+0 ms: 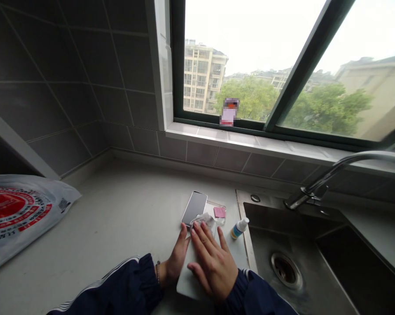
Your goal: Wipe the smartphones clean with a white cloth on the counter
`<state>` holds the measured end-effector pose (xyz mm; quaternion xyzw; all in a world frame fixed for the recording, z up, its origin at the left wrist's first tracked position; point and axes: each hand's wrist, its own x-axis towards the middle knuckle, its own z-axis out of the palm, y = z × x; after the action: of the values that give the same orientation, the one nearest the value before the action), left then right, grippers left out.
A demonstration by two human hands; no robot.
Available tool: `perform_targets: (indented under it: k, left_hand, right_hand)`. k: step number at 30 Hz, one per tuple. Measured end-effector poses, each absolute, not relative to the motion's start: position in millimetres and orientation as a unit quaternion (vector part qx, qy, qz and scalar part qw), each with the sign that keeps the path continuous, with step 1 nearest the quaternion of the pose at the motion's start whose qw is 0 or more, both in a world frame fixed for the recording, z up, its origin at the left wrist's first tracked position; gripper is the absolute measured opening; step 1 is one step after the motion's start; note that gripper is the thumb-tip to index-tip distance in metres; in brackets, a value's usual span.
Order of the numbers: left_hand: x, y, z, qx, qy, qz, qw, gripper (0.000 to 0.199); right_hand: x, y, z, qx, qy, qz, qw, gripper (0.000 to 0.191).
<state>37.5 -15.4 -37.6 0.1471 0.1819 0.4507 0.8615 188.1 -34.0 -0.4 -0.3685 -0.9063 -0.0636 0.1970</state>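
My left hand [176, 258] rests along the left edge of a pale flat device [187, 280], its fingers partly hidden. Over the same device lies my right hand [215, 262], fingers spread, pressing a crumpled whitish cloth [205, 218] near the top end. Just beyond is a phone [195, 208] with a grey screen, lying flat on the counter. A small pink square [219, 212] sits on a clear case [222, 220] beside it. To the right, a small white spray bottle [239, 228] with a blue and yellow label stands by the sink.
A steel sink [282, 236] with a curved tap [328, 175] is at the right. A white plastic bag [23, 214] with red print lies on the counter [118, 205] at the left. Behind is a window sill [210, 136].
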Motion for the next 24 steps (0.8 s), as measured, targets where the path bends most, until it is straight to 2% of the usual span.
perform_targets:
  k: [4,10,16,20,24]
  left_hand:
    - [39,-15,-36,0.158,0.141,0.411,0.887,0.079]
    - [42,-18,-23,0.149,0.091,0.395,0.902,0.078]
    - [43,-17,-11,0.117,0.138,0.402,0.898,0.080]
    - [41,-13,-13,0.116,0.192,0.399,0.889,0.083]
    - [35,-13,-17,0.129,0.224,0.363,0.895,0.093]
  right_hand:
    - [193,-23,-10,-0.403,-0.888,-0.061,0.212,0.067]
    - [212,-33,-18,-0.403,-0.884,-0.055,0.230,0.064]
    - [208,-57,-11,-0.334,-0.912,-0.041,0.236,0.061]
    - [194,-62,-11,-0.269,-0.908,-0.082,0.309,0.062]
    - [187,-63,-12,-0.205,-0.920,-0.111,0.317,0.057]
